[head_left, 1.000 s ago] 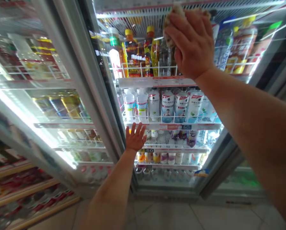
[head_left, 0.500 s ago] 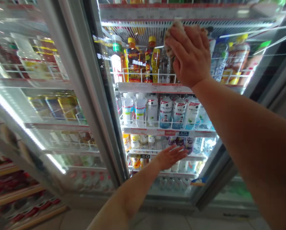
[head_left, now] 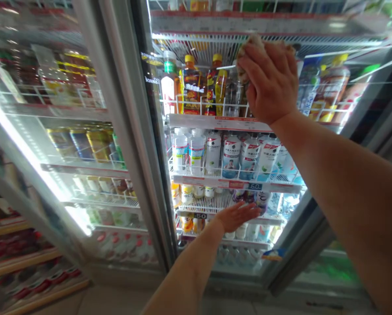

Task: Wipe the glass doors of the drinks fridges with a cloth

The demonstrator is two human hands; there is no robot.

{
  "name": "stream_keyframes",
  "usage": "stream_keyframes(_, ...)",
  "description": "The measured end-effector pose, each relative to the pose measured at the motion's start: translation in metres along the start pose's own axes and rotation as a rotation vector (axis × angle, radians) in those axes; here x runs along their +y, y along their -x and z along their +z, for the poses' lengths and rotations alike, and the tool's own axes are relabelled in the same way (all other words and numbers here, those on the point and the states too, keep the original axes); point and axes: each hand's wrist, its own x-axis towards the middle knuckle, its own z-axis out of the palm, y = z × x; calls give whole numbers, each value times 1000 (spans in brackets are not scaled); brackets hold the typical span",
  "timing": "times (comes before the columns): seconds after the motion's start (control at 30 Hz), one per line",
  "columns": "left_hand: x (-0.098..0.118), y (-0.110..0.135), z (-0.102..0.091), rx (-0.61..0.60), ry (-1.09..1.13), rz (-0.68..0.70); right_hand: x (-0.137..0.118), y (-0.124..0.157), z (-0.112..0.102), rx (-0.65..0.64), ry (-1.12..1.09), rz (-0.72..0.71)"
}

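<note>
Right hand [head_left: 271, 83]: raised high, fingers curled over a cloth [head_left: 248, 43] and gripping it, palm towards the glass.
Cloth: a pale, fuzzy wad, mostly hidden under the fingers and showing only at their top edge; it lies against the upper part of the glass door [head_left: 235, 262], just below the top shelf rail.
Left hand [head_left: 240, 215]: unclenched and holding nothing, fingers straight and slightly spread, pointing right; it lies low against the same door, well below the right hand. Whether the palm presses the glass I cannot tell.
Behind the right hand: tea bottles with orange caps [head_left: 191, 85] and a bottle with a green cap [head_left: 169, 83] stand upright at the left end of that shelf.
Next shelf down: a row of white bottles [head_left: 230, 151] with blue and red labels, between the two hands; a price tag [head_left: 255, 186] sits on the shelf's front edge.
Behind the left hand: a white wire shelf [head_left: 212, 202] with small bottles beneath it.
Door edge: a dark frame [head_left: 150, 153] runs down the left side.
Neighbouring door [head_left: 84, 87]: to the left, with cans [head_left: 80, 142] on a middle shelf, blurred by glare.
Bottom left corner: low store shelves [head_left: 25, 262], too blurred to read.
Floor [head_left: 117, 302]: pale tiles below the doors.
</note>
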Motion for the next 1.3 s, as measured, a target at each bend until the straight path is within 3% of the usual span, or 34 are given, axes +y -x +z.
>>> stream_keyframes(0.2,2,2,-10,17,27,-17,0,-1,2,19,-82,14)
stream_keyframes(0.3,-20,5,-35,72,53,-82,1,0,3,25,-120,-4)
stream_keyframes(0.4,-84,6,-79,235,43,-377,1,0,4,6,-178,9)
stream_keyframes(0.57,-245,-1,-155,457,-23,-811,1,-2,5,-30,-194,37)
stream_keyframes(0.67,-319,-7,-174,562,-8,-874,1,-3,7,-15,-206,38)
stream_keyframes(0.73,-345,-10,-176,569,-3,-877,2,-4,9,4,-230,38)
stream_keyframes(0.83,-355,-12,-174,564,-14,-894,6,-3,11,12,-182,3)
stream_keyframes(1.0,-343,-6,-178,515,-45,-843,4,-1,12,70,-49,-21)
stream_keyframes(1.07,-337,-3,-183,460,-44,-760,-16,-6,15,108,-53,115)
stream_keyframes(1.17,-334,-1,-188,354,-20,-617,-67,-22,18,99,-111,258)
stream_keyframes(1.23,-335,-1,-189,315,-15,-578,-98,-33,14,40,-165,165)
stream_keyframes(1.3,-336,-2,-190,312,-18,-591,-109,-39,4,58,-190,88)
